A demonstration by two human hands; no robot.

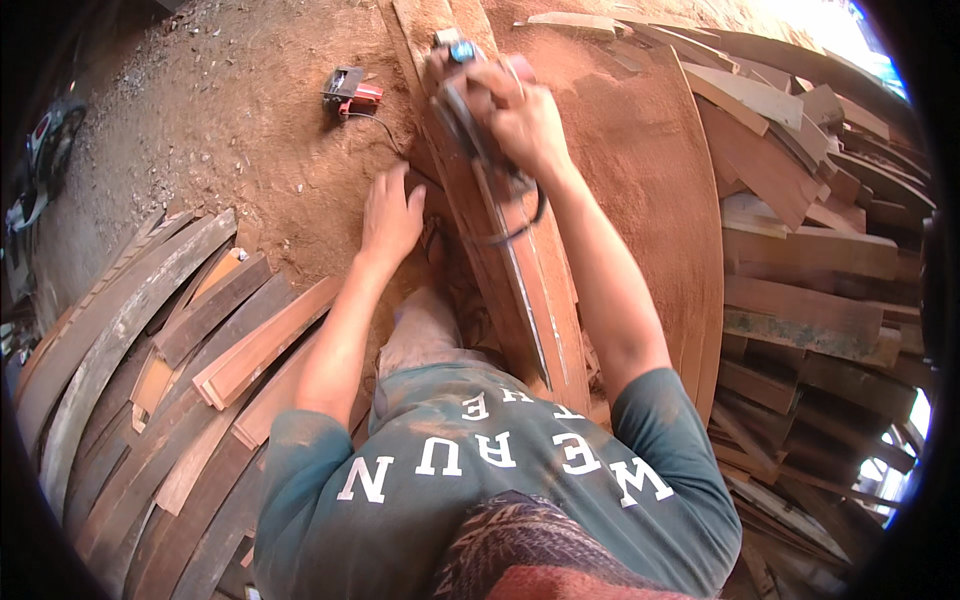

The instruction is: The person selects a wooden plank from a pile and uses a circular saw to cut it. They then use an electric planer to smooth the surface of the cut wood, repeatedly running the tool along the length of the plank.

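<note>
My right hand [525, 120] grips a corded power tool [465, 125] with a long dark body and a blue part at its front. Motion smears the tool, so its exact kind is hard to tell. It rests along a long reddish-brown wooden beam [545, 300] that runs away from my body. A black cord loops from its rear end across the beam. To the left of the beam, my left hand [393, 215] is open, with fingers stretched forward and nothing visible in it. The thin cord of a second tool passes just beyond its fingertips.
That second tool [352, 93], red and dark, lies on the dusty ground at the far left. Stacked boards [215, 330] fill the near left. A wide sawdust-covered plank [650, 200] lies right of the beam, beside a large pile of offcuts [810, 270].
</note>
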